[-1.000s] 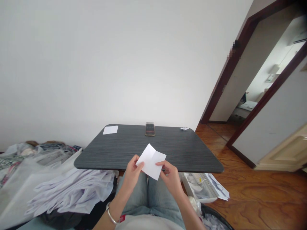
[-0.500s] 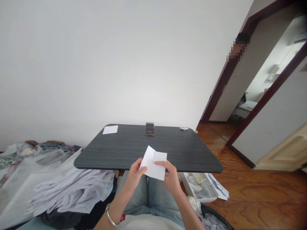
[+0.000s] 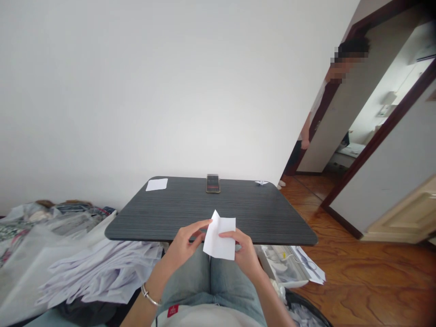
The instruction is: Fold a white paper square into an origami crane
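Pinching the white paper [image 3: 218, 250] in the right hand [image 3: 245, 252], lower centre of the frame, at the near edge of the tabletop [image 3: 170, 204]; holding the left hand [image 3: 184, 245] loosely parted, fingertip at the left edge. Apparently working a crease; to sharpen it, needing steady support.

The left forearm [image 3: 160, 274] slants far and rightward; the left hand [image 3: 184, 243] is loosely parted, index finger [image 3: 200, 224] stretched right above the thumb. The right forearm [image 3: 267, 288] slants far and leftward, the right hand [image 3: 243, 249] pinching, fingers pointing left.
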`<state>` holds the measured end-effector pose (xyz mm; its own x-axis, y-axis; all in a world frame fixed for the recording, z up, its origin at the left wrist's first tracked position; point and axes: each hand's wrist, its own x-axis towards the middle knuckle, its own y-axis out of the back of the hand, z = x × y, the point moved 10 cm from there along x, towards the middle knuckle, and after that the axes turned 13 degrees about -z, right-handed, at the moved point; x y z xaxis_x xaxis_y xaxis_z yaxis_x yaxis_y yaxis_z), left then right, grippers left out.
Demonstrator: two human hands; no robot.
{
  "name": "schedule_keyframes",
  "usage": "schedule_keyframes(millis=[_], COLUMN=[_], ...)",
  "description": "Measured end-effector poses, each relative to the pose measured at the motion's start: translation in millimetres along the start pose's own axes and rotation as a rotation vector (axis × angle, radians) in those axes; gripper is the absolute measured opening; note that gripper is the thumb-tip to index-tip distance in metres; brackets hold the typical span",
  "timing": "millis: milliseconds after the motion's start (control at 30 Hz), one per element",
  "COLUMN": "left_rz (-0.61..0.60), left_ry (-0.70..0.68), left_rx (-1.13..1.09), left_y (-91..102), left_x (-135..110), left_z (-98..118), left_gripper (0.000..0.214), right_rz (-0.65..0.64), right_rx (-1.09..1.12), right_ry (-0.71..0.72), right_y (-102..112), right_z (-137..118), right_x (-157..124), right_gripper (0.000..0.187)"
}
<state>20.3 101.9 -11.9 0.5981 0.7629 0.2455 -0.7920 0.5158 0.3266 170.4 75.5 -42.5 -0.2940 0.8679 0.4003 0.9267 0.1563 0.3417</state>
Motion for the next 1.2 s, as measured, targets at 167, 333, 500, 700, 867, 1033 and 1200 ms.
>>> schedule_keyframes(millis=[167,333,500,700,867,1033,1200], left_rz=[-0.051,-0.122,-0.05,0.081,0.142,0.159,0.156], left_ry=[-0.016,-0.002,-0.064,-0.092,-0.053,-0.027,0.005], left_rx=[0.138,0.138,0.098,-0.04,-0.102,-0.16,-0.296], left_y=[2.2,-3.7,-4.0,-4.3,-6.8,-10.6,-17.4], left_x=[1.1,2.6,1.0,-3.0,-3.0,-2.7,-2.4], left_z=[15.3,14.3,3.4,-8.8,-8.8,-12.9,-19.5], left_gripper=[0.023,0.012,0.009,0.014,0.016,0.013,0.02], right_rz=[-0.045,-0.038,-0.022,0.06,0.158,0.188,0.225], right_rx=[-0.015,-0.005,0.033,0.199,0.305,0.347,0.442], right_ry=[0.022,0.029,0.033,0.017,-0.104,-0.156,-0.187], right_y=[-3.0,-2.0,-1.9,2.0,4.0,5.4,4.9], right_z=[-8.5,-10.3,-9.2,-6.2,4.2,6.1,10.2], right_x=[0.6,0.4,0.5,0.0,-3.0,-3.8,-6.0], right_gripper=[0.025,0.021,0.019,0.012,0.006,0.017,0.02])
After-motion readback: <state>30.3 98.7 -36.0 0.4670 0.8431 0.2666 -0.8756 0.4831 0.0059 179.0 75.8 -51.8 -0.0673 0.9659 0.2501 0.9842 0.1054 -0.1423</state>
